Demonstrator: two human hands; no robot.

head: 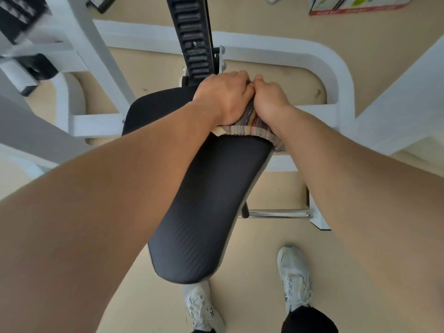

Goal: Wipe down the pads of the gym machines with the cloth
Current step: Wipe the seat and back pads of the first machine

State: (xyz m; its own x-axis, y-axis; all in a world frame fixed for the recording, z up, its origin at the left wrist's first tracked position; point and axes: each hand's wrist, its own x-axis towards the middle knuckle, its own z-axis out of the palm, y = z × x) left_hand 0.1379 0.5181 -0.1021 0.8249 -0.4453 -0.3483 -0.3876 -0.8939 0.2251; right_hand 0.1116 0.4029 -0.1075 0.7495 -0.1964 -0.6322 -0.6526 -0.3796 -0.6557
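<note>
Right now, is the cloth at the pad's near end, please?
No, the left hand and right hand hold the cloth at the far end of the pad.

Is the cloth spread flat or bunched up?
Bunched: the striped cloth is gathered under the left hand and right hand at the pad's far end, only a crumpled edge showing.

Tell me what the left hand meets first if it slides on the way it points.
Probably the metal bracket beside the black notched post, just past the far end of the pad; depth is unclear. The left hand grips the cloth.
</note>
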